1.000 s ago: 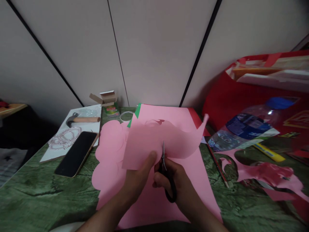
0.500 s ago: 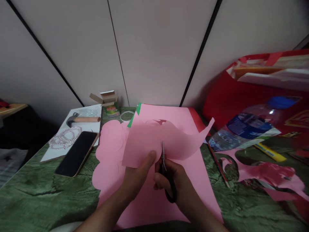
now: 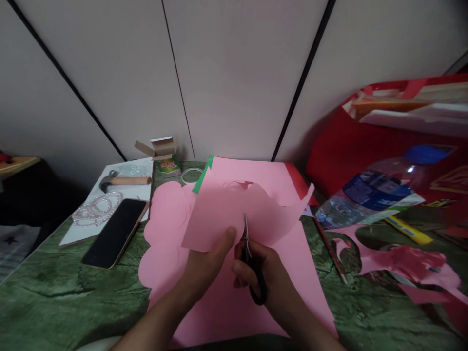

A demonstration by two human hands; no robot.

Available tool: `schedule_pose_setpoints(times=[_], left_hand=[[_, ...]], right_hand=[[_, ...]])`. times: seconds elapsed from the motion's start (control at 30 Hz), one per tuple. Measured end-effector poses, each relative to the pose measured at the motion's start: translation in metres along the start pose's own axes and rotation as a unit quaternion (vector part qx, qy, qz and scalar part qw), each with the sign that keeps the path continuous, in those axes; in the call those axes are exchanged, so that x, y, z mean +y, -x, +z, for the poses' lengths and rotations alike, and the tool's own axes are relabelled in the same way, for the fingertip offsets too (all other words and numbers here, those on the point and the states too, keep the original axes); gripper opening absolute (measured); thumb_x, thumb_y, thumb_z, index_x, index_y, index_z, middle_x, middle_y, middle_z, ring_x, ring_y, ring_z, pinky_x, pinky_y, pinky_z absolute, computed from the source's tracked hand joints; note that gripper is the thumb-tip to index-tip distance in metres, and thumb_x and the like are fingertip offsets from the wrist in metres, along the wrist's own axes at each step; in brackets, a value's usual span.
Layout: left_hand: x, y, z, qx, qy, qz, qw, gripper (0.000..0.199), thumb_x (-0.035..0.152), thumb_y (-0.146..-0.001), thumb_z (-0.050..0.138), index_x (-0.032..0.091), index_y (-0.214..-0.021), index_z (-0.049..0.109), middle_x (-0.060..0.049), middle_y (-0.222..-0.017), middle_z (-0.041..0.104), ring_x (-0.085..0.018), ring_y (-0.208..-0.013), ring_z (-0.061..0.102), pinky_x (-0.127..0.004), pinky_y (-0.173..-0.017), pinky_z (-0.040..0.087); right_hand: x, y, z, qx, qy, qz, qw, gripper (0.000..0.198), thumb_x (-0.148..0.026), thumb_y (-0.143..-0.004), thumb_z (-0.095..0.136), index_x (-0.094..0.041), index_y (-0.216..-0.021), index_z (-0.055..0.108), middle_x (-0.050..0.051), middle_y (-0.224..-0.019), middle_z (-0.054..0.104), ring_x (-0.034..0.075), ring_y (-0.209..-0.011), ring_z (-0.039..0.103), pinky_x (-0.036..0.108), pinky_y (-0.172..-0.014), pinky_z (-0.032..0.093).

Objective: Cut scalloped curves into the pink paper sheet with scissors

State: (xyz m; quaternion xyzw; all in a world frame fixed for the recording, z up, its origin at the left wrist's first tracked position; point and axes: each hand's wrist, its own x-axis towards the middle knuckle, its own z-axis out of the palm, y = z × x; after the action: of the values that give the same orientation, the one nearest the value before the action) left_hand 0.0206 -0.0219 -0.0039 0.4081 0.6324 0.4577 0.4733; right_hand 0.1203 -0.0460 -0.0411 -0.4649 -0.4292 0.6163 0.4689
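A sheet of pink paper (image 3: 215,214) is pinched in my left hand (image 3: 210,263), thumb on top and the other fingers hidden underneath. My right hand (image 3: 265,265) grips a pair of scissors (image 3: 259,282) with black handles, their metal blades pointing away from me into the paper's near edge. A curved, ragged strip of the sheet sticks out to the right. Below both hands lies a stack of larger pink sheets (image 3: 292,292), with green and red paper showing at its far corners. Several pink scalloped cut-outs (image 3: 161,261) rest on the stack's left side.
To the left are a black phone (image 3: 115,234), a hammer (image 3: 126,181), beads (image 3: 97,209) and an open small box (image 3: 168,163). On the right lie a pencil (image 3: 331,251), a plastic bottle (image 3: 380,187), pink scraps (image 3: 380,258), a yellow tube (image 3: 411,230) and a red bag (image 3: 340,141).
The pink sheet has turned slightly, its right-hand strip shifting left and inward. Both hands keep nearly the same place, and the scissors remain in the paper.
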Motion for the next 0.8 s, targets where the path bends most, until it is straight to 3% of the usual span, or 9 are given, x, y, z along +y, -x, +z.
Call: schedule_pose_setpoints(times=[0.13, 0.27, 0.37, 0.5, 0.8], left_hand=[[-0.008, -0.006, -0.003, 0.007, -0.021, 0.058, 0.998, 0.016, 0.03, -0.064, 0.062, 0.016, -0.071, 0.063, -0.005, -0.067, 0.066, -0.02, -0.064, 0.061, -0.03, -0.058, 0.049], [-0.019, -0.017, -0.006, -0.027, -0.041, 0.12, 0.992, 0.021, 0.036, -0.067, 0.06, 0.016, -0.073, 0.062, -0.004, -0.069, 0.066, -0.02, -0.067, 0.062, -0.029, -0.059, 0.049], [-0.024, -0.024, -0.004, -0.041, -0.029, 0.11, 0.993, 0.024, 0.038, -0.068, 0.06, 0.017, -0.079, 0.062, -0.004, -0.076, 0.067, -0.019, -0.073, 0.062, -0.028, -0.063, 0.048], [-0.027, -0.032, 0.002, -0.067, -0.014, 0.077, 0.995, 0.026, 0.042, -0.068, 0.059, 0.016, -0.072, 0.062, -0.002, -0.066, 0.065, -0.018, -0.066, 0.061, -0.028, -0.061, 0.047], [-0.035, -0.054, 0.014, -0.08, 0.034, 0.096, 0.992, 0.022, 0.037, -0.067, 0.06, 0.015, -0.069, 0.061, -0.002, -0.066, 0.063, -0.016, -0.063, 0.058, -0.028, -0.06, 0.046]], right_hand=[[0.001, 0.0, 0.0, 0.008, 0.002, -0.004, 1.0, 0.02, -0.028, -0.067, 0.062, -0.017, -0.061, 0.047, -0.006, -0.051, 0.044, 0.008, -0.046, 0.047, 0.021, -0.046, 0.04], [0.003, 0.0, -0.001, -0.003, -0.021, -0.015, 1.0, 0.021, -0.031, -0.069, 0.062, -0.016, -0.065, 0.048, -0.007, -0.053, 0.044, 0.008, -0.046, 0.047, 0.023, -0.048, 0.043], [0.005, -0.004, -0.002, -0.013, -0.035, -0.011, 0.999, 0.02, -0.032, -0.071, 0.06, -0.017, -0.066, 0.048, -0.007, -0.053, 0.045, 0.008, -0.046, 0.049, 0.024, -0.048, 0.044], [0.009, -0.016, -0.005, -0.029, -0.017, -0.025, 0.999, 0.021, -0.032, -0.073, 0.06, -0.017, -0.065, 0.047, -0.006, -0.051, 0.046, 0.009, -0.046, 0.049, 0.023, -0.049, 0.042], [0.013, -0.044, -0.018, -0.005, 0.056, -0.04, 0.998, 0.026, -0.039, -0.069, 0.063, -0.014, -0.072, 0.054, -0.004, -0.052, 0.048, 0.009, -0.046, 0.046, 0.023, -0.045, 0.036]])
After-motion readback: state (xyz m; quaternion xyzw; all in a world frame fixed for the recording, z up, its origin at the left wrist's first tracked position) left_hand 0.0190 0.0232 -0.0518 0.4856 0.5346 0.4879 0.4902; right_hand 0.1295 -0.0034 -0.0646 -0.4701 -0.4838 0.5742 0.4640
